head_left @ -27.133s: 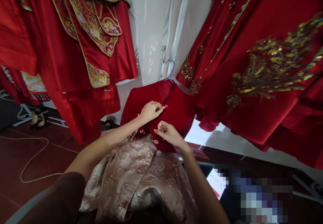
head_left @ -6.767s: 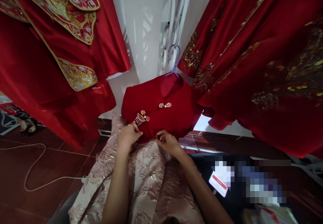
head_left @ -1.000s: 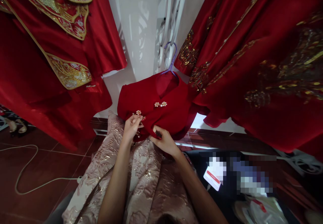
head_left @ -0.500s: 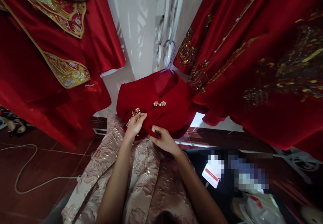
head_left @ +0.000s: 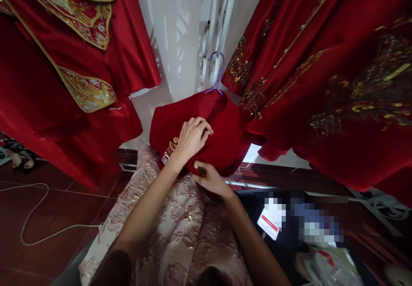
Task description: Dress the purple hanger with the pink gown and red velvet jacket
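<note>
In the head view, pinching a beaded clasp (head_left: 211, 132) between nearly closed finger and thumb of the left hand (head_left: 193, 139), below the neck edge of a red jacket (head_left: 227, 144) on a purple hanger (head_left: 216, 86). Curling the right hand (head_left: 212, 180) loosely near the jacket's lower edge, beside pink cloth (head_left: 180, 217); cannot tell whether holding anything.

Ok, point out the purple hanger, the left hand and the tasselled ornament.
Purple hanger (head_left: 216, 83): head view, on its neck below the hook.
Left hand (head_left: 191, 138): head view, on the back of it.
Tasselled ornament (head_left: 168, 151): head view, on its beaded strands.
</note>
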`<control>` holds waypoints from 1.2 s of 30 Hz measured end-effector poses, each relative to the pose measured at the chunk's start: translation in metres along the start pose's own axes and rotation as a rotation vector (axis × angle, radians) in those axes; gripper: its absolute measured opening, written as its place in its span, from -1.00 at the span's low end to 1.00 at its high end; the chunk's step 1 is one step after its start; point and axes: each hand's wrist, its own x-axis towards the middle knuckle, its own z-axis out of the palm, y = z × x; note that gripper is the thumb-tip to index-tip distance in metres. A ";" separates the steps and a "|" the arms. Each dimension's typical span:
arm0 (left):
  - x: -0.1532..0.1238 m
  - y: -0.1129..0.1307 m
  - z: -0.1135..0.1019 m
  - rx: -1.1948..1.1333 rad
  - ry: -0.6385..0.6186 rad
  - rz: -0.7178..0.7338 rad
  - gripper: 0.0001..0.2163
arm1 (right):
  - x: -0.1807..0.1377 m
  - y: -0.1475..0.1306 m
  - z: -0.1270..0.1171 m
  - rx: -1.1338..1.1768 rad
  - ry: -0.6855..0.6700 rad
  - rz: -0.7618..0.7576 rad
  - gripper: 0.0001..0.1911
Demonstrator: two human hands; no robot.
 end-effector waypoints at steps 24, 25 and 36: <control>0.011 -0.015 -0.001 -0.079 -0.096 0.182 -0.85 | -0.007 -0.003 -0.015 -0.040 -0.068 -0.012 -0.82; 0.012 -0.017 -0.003 -0.075 -0.103 0.190 -0.85 | -0.009 -0.005 -0.019 -0.029 -0.104 -0.001 -0.82; 0.012 -0.025 -0.013 0.295 0.137 -0.072 -0.65 | 0.084 -0.062 -0.057 0.444 0.417 -0.032 -0.27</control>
